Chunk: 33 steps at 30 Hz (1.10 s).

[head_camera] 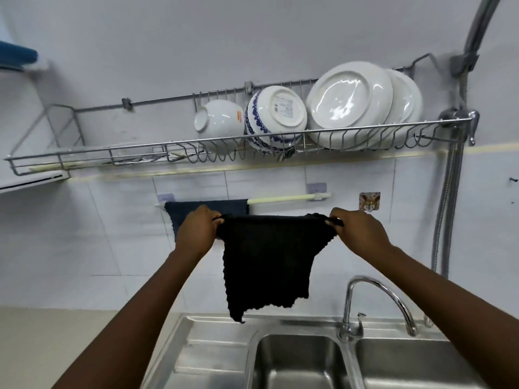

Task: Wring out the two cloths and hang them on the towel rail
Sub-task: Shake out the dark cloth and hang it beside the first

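Far left, wall-mounted wire dish rack (84, 160), its left bay bare of crockery. Below it, on the tiled wall, the towel rail (286, 198). A dark blue cloth (191, 210) is draped over the rail's left half; the right half is bare.

Left hand (196, 231) is closed, pinching the upper left corner of the black cloth (266, 262). This hand sits in front of the hung blue cloth and hides part of it.

Black cloth is stretched flat between both hands, top edge taut and roughly level, just below the rail's height and in front of it, not touching it as far as can be seen. Lower edge hangs ragged above the steel sink (295, 360).

Right hand (356, 231) is closed on the upper right corner, fingers curled around the fabric.

Further right: bowls and plates (351, 105) in the rack, tap (376, 301) over the sink.

Judgement: first cloth is done; the hanging of the second is in hand. Next move calls for lifting the top edge over the bare right stretch of rail and lowering it so it drapes evenly, clear of the blue cloth.
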{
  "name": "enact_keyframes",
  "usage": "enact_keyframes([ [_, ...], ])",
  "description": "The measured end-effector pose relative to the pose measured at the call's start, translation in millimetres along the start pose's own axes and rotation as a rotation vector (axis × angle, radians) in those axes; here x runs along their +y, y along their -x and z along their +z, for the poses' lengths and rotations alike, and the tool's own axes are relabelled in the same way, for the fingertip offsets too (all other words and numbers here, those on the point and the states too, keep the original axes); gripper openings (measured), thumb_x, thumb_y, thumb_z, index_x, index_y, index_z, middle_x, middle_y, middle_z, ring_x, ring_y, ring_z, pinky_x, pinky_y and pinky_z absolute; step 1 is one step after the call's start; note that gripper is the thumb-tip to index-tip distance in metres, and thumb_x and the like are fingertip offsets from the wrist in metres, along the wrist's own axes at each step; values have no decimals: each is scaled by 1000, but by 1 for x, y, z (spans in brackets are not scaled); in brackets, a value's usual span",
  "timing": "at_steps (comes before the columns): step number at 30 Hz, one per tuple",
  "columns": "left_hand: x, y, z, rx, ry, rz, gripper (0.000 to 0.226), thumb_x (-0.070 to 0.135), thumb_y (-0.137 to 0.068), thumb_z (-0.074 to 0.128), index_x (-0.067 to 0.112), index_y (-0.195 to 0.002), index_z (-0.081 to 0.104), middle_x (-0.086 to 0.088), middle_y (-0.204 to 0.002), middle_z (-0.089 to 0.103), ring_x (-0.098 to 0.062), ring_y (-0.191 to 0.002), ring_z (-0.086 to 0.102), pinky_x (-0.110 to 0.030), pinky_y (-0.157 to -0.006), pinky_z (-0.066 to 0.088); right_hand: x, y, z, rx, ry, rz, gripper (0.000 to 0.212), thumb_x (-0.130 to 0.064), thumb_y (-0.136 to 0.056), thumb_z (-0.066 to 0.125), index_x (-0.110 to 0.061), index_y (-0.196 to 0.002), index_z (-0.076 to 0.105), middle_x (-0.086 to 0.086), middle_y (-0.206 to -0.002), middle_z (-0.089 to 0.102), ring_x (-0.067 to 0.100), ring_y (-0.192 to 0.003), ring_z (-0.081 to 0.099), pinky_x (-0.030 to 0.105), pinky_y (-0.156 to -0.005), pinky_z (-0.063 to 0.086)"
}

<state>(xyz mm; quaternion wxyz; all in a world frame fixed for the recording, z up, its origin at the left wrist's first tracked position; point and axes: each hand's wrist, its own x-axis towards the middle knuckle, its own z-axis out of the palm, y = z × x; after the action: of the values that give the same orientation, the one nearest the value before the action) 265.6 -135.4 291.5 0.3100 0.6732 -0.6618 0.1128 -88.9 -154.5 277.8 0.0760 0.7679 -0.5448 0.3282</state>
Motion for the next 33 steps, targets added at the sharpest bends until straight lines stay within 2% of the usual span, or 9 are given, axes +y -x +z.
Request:
enact_keyframes([
  [5, -15, -49, -17, -24, -135, 65, 22, 31, -101, 40, 20, -105, 58, -10, -91, 64, -30, -81, 63, -33, -64, 47, -15, -60, -4, 72, 19, -39, 21, -37, -92, 52, -20, -93, 62, 12, -74, 68, 35, -68, 64, 31, -54, 45],
  [9, -30, -90, -14, -108, -170, 28, 24, 10, -84, 62, 18, -106, 56, -11, -93, 70, -28, -79, 65, -34, -64, 50, -18, -103, 2, 87, 61, 5, 20, -36, -93, 51, -18, -89, 59, 12, -75, 66, 32, -68, 60, 29, -56, 42],
  [13, -22, -122, -8, -207, 511, -215, 11, 9, -97, 49, 4, -106, 55, -16, -80, 69, -13, -51, 67, -23, -47, 53, -17, -140, 22, 39, -3, 122, 19, -32, -92, 51, -14, -88, 57, 11, -79, 60, 28, -75, 59, 27, -62, 37],
  [17, -8, -148, 0, -282, 1298, -471, 17, 6, -102, 38, 10, -94, 53, -20, -82, 68, -16, -53, 70, -17, -46, 52, -17, -182, 35, -4, -487, 381, 5, -8, -82, 61, -12, -82, 59, 7, -78, 63, 16, -65, 67, 21, -56, 47],
  [19, -7, -161, 8, -277, 1354, -393, 18, -2, -98, 42, 8, -97, 57, -23, -98, 66, -22, -76, 72, -20, -62, 57, -18, -192, 35, -52, -933, 455, 20, 7, -72, 68, -7, -81, 57, 6, -70, 59, 7, -42, 61, 19, -47, 47],
  [21, -14, -167, 23, -241, 1078, -142, 19, 0, -95, 52, 12, -104, 63, -11, -108, 69, -11, -90, 69, -14, -73, 55, -11, -199, 40, -128, -1346, 414, 30, -5, -60, 81, -9, -77, 57, 7, -64, 60, 16, -43, 60, 24, -50, 48],
  [24, -33, -163, 49, -326, 598, 173, 24, 14, -93, 59, 31, -108, 67, 16, -111, 69, 6, -102, 61, -4, -83, 43, 9, -193, 55, -161, -748, 92, 21, -2, -84, 61, -23, -86, 60, 3, -78, 64, 9, -65, 61, 21, -68, 51],
  [27, -48, -160, 69, -424, 407, 197, 22, 28, -95, 56, 38, -112, 65, 17, -119, 64, 0, -111, 56, -15, -95, 42, 26, -184, 73, -239, 78, -102, 20, -30, -90, 50, -42, -105, 54, 1, -98, 51, 19, -91, 48, 35, -91, 39],
  [33, -42, -171, 82, -357, 70, 80, 19, 43, -99, 37, 38, -109, 52, 4, -113, 66, -20, -105, 58, -39, -93, 38, 15, -178, 84, -139, 274, -336, 31, -44, -95, 39, -33, -112, 62, -7, -111, 62, 29, -106, 44, 38, -78, 30],
])
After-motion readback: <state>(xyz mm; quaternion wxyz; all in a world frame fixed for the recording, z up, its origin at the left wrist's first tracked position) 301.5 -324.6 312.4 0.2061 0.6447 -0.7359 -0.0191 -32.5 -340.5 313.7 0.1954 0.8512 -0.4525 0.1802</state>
